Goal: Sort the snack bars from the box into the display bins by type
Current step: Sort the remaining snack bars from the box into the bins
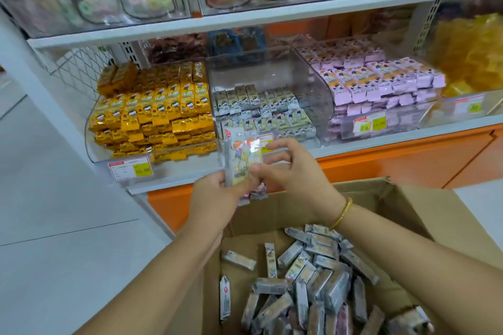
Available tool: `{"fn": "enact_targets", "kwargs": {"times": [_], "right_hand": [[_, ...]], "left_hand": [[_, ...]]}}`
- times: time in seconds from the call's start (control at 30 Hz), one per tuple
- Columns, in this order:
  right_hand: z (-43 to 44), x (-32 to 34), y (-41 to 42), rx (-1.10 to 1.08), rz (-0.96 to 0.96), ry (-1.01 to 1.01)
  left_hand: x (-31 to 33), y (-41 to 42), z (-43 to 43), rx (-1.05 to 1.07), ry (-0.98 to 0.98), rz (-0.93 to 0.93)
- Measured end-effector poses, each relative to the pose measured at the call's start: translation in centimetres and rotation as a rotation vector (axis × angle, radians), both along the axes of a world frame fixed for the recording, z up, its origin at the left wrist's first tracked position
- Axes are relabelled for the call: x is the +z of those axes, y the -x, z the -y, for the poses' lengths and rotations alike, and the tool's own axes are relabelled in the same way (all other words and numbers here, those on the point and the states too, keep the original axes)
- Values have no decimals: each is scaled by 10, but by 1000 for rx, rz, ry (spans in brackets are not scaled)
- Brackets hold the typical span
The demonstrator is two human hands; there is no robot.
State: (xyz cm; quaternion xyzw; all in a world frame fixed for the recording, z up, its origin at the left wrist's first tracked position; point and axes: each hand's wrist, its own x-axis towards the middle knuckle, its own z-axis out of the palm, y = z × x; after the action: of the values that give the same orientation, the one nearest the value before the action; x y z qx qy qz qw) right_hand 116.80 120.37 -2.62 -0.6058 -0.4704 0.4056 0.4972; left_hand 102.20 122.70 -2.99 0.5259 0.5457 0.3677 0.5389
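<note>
Bars in grey-white wrappers, the held bars (241, 156), stand as a small upright stack just in front of the middle bin (272, 73), their top ends overlapping its front lip in this view. The left hand (215, 193) grips the stack's lower end with its fingers curled round it. The right hand (294, 171) pinches the stack's right edge between thumb and forefinger, its other fingers loosely spread. The stack's long axis points up at the bin. Inside lie matching grey bars (261, 110), so I judge this the right bin. Left of it are yellow bars (152, 109), right of it pink bars (375, 79). Both hands are near it, the left carrying the load. The next move is probably a short lift up and forward over the lip. The box (394, 198), below the bin and nearer the person, holds many loose bars (313, 280).
</note>
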Motion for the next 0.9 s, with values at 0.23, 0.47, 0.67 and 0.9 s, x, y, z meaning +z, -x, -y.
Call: {"fn": "enact_targets", "kwargs": {"times": [0.23, 0.47, 0.67, 0.9], "right_hand": [[-32, 19, 17, -26, 87, -162], [-143, 26, -26, -161, 257, -44], [-232, -3, -87, -214, 698, 353], [-261, 1, -91, -93, 956, 318]], "left_hand": [[15, -11, -28, -25, -488, -254], [10, -13, -64, -235, -536, -675], [-7, -18, -74, -311, -637, -887], [-6, -14, -72, -386, -654, -956]]}}
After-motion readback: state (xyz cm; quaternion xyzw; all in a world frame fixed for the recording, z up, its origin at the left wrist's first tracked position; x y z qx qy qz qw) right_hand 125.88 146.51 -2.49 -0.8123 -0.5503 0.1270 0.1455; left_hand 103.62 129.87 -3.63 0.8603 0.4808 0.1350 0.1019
